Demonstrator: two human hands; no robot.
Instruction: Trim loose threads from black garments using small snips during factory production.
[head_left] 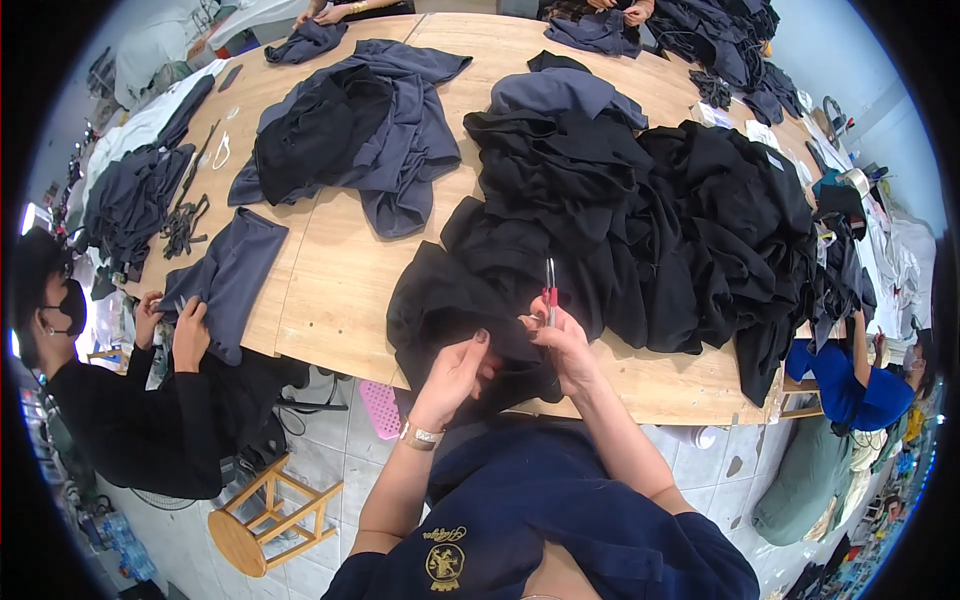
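A black garment (440, 300) hangs partly over the table's near edge in front of me. My left hand (457, 378) is closed on its cloth, thumb uppermost. Just to the right, my right hand (563, 348) grips small thread snips (551, 280) with red handles, their metal tips pointing away from me. The fingertips of that hand are close to the cloth; whether they also pinch it, I cannot tell. A large heap of black garments (570, 170) lies right behind my hands and spreads to the right (740, 220).
Grey and black garments (350, 130) lie at the far left of the wooden table (340, 260). At the left, a masked person works on a grey cloth (230, 270). Others work across the table and at the right. A wooden stool (240, 540) and pink basket (380, 408) stand below.
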